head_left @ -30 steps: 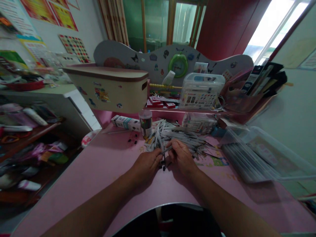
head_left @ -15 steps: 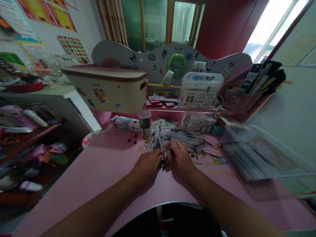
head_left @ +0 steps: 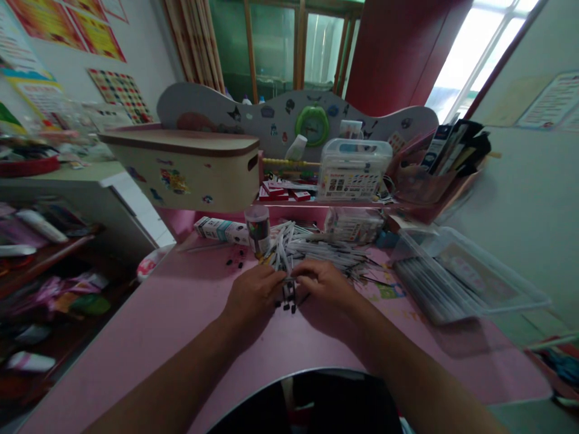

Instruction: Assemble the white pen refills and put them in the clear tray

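Observation:
My left hand (head_left: 256, 290) is closed, thumb and fingertips pinching a slim pen (head_left: 290, 278) just above the desk. From the other side, my right hand (head_left: 323, 282) pinches at the same pen, its fingertips almost meeting the left ones. Fingers cover much of the pen. Several small black pen caps (head_left: 286, 307) lie or stand just below the fingertips. Behind both hands spreads a heap of white and clear pen barrels (head_left: 316, 250). A few dark slender pieces stick out on its right side.
A clear cup (head_left: 257, 232) and a long printed box (head_left: 221, 229) stand behind on the left. To the right, an open clear plastic box (head_left: 493, 298) holds rows of pens. A shelf above carries a cream bin (head_left: 199, 175) and a clear carry case (head_left: 353, 172).
The pen held slantwise between my hands now shows less, and my right fingers have bent in closer to the left. The whole view has shifted slightly.

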Demonstrator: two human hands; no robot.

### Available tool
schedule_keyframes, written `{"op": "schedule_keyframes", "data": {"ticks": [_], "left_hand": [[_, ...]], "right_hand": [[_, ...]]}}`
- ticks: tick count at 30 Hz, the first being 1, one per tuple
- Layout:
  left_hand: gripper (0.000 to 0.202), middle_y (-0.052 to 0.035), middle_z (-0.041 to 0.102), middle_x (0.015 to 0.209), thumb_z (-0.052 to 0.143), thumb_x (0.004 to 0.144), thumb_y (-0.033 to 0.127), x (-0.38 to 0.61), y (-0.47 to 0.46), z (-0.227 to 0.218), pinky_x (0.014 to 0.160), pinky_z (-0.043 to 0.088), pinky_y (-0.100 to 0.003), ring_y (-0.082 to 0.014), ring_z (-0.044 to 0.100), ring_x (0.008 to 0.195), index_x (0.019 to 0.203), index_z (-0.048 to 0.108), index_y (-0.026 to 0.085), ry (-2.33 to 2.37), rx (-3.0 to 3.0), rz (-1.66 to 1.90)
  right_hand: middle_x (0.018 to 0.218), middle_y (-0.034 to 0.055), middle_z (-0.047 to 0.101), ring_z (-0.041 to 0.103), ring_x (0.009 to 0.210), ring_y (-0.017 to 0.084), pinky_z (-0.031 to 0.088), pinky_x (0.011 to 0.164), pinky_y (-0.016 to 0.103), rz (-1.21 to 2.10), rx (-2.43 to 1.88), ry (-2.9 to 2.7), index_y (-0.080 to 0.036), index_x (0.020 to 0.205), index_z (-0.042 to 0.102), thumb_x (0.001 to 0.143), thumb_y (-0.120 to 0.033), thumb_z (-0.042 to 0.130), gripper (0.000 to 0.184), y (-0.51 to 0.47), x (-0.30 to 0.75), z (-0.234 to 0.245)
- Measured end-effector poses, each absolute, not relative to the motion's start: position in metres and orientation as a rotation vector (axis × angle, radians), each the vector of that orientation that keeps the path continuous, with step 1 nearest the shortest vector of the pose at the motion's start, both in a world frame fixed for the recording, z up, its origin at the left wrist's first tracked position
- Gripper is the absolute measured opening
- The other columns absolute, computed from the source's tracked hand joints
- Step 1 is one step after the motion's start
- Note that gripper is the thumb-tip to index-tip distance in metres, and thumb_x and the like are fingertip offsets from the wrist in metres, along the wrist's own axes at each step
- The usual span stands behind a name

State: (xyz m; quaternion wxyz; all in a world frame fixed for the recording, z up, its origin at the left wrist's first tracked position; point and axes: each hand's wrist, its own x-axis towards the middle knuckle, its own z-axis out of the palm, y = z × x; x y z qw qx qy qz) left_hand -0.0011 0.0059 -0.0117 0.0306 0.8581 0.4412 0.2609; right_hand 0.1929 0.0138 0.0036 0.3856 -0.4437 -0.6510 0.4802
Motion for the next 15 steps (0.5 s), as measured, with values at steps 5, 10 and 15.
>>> {"op": "schedule_keyframes", "data": {"ticks": [5,10,15], "left_hand": [[0.020,-0.0111,0.069,0.103,0.057,0.094,0.023,-0.003,0.008,-0.015,0.088,0.046,-0.042,-0.0268,0.060,0.095,0.106,0.073,0.019,1.293,2.783,1.052],[0.039,-0.0151,0.056,0.132,0.061,0.092,0.027,-0.008,0.014,-0.010,0.106,0.041,-0.050,-0.0328,0.052,0.123,0.130,0.061,0.019,1.508,2.536,1.465],[0.036,-0.0127,0.054,0.129,0.058,0.092,0.028,-0.016,0.022,-0.013,0.106,0.045,-0.050,-0.0313,0.051,0.124,0.127,0.060,0.021,1.572,2.231,1.467]], "right_hand": [[0.090,0.0077,0.073,0.064,0.084,0.021,0.042,0.076,0.030,0.545,-1.409,-2.455,-0.018,0.092,0.072,0.088,-0.012,0.053,0.021,0.008,0.198,0.033],[0.090,0.0074,0.070,0.063,0.085,0.020,0.042,0.075,0.030,0.168,-1.648,-2.466,-0.019,0.092,0.072,0.094,-0.016,0.051,0.021,-0.021,0.243,0.090],[0.093,0.0085,0.065,0.060,0.082,0.020,0.042,0.077,0.034,-0.322,-1.738,-2.204,-0.021,0.093,0.074,0.093,-0.026,0.058,0.017,-0.044,0.337,0.144]]}}
